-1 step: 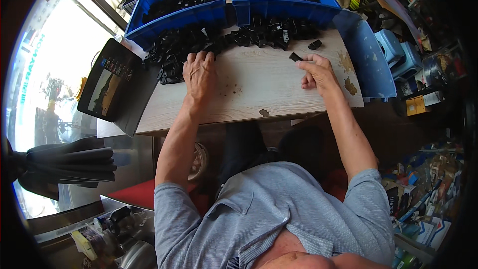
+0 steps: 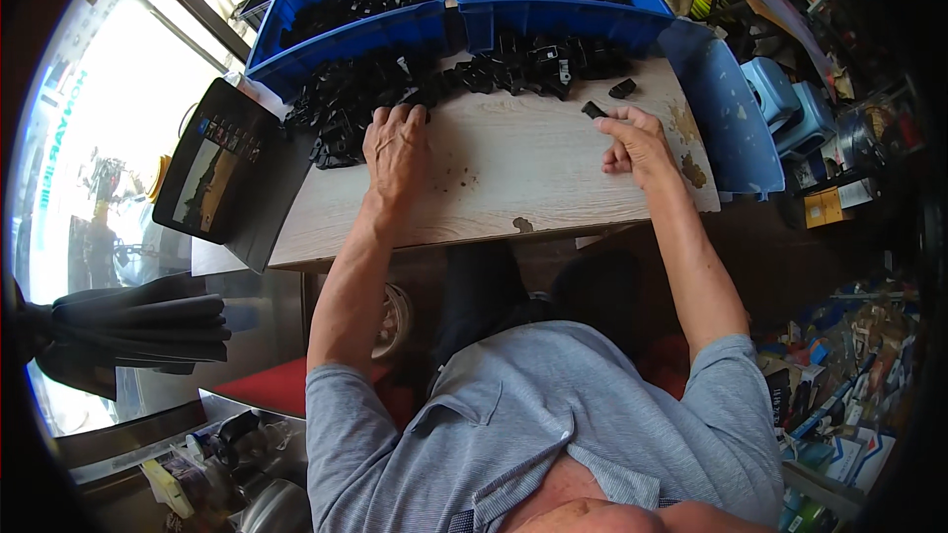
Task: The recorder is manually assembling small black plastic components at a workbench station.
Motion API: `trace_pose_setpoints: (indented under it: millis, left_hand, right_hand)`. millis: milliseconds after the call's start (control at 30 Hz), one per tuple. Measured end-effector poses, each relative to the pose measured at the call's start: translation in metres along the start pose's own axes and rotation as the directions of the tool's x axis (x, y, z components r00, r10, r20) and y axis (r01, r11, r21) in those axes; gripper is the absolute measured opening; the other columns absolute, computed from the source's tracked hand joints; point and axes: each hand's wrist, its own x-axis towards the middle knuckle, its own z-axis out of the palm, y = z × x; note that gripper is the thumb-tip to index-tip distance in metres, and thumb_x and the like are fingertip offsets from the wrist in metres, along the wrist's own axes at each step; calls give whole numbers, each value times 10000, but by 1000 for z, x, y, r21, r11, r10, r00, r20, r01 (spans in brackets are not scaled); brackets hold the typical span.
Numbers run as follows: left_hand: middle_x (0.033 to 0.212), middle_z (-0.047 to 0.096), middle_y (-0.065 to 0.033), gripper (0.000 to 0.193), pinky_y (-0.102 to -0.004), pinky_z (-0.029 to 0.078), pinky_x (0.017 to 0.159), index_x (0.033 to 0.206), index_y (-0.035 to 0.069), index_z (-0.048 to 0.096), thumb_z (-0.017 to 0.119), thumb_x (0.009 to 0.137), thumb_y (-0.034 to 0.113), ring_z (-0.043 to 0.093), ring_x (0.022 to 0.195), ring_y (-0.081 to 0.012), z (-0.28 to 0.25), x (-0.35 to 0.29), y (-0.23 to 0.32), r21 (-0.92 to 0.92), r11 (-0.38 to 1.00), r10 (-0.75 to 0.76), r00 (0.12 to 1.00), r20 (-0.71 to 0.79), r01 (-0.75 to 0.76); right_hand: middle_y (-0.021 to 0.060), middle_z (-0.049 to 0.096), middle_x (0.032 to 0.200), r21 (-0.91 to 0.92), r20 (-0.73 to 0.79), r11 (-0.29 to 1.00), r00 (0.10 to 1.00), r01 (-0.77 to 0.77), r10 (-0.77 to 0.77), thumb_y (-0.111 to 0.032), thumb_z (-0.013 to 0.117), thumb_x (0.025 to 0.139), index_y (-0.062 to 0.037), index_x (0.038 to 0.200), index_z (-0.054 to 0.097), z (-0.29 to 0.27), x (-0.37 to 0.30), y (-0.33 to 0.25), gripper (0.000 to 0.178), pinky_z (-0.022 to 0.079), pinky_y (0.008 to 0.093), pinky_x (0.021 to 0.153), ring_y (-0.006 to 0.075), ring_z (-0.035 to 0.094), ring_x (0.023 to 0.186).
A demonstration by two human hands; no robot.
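My right hand (image 2: 637, 145) is over the right part of the wooden tabletop (image 2: 523, 173), pinching a small black plastic part (image 2: 593, 110) between thumb and forefinger. The part sticks out past the fingertips, to the left. My left hand (image 2: 397, 150) rests back up at the near edge of a heap of black plastic parts (image 2: 341, 118). Its fingers are bent and close together; their tips, and anything in them, are hidden. One loose black part (image 2: 622, 89) lies just beyond my right hand.
Two blue bins (image 2: 346, 25) of black parts stand along the far edge, with more parts heaped before them. A tablet (image 2: 219, 163) leans at the left. A blue plastic panel (image 2: 726, 109) borders the right edge. Assorted clutter (image 2: 839, 375) fills the lower right.
My right hand has shifted slightly to the right with the black plastic part, which is tilted a little differently. The left hand stays in place.
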Motion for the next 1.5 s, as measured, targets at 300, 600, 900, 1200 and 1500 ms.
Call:
trace_pose_setpoints:
  millis: [300,600,900,1200,1500]
  left_hand:
    - [1038,725,-128,360,-431,529,837,1198,57,661,671,838,38,659,930,-347,17,6,23,-339,935,120,993,19,-106]
    - [1063,729,-120,302,-422,527,850,1168,62,685,675,866,61,648,940,-338,15,7,32,-335,930,156,988,-7,-149]
    - [1058,737,-113,305,-412,525,845,1155,59,691,689,851,56,649,936,-333,25,15,34,-357,917,177,984,-32,-176]
    - [1053,738,-116,286,-411,532,845,1132,59,699,686,847,59,656,944,-336,21,7,22,-374,916,146,989,-21,-143]
    - [1041,713,-121,284,-424,529,850,1135,89,695,686,851,71,647,965,-339,14,2,27,-382,920,88,996,-10,-86]
  right_hand:
    - [37,494,575,155,-586,982,811,110,2,-224,799,836,-61,1094,679,-80,43,-7,328,608,372,558,186,591,523]
    - [43,516,646,-125,-426,986,903,-114,50,-343,853,803,-64,980,660,-32,71,-23,383,540,315,476,159,558,503]
    - [64,570,663,-419,-416,894,909,-159,-33,-335,819,814,-59,914,671,-5,88,-36,328,486,287,427,143,558,486]
    - [31,543,602,-260,-279,957,959,-126,51,-196,694,872,-73,1097,691,-9,77,-20,256,539,314,464,166,604,506]
    - [44,596,665,-189,-264,982,964,-8,-43,-162,722,870,-45,1125,652,-10,56,-11,289,546,299,453,147,597,500]
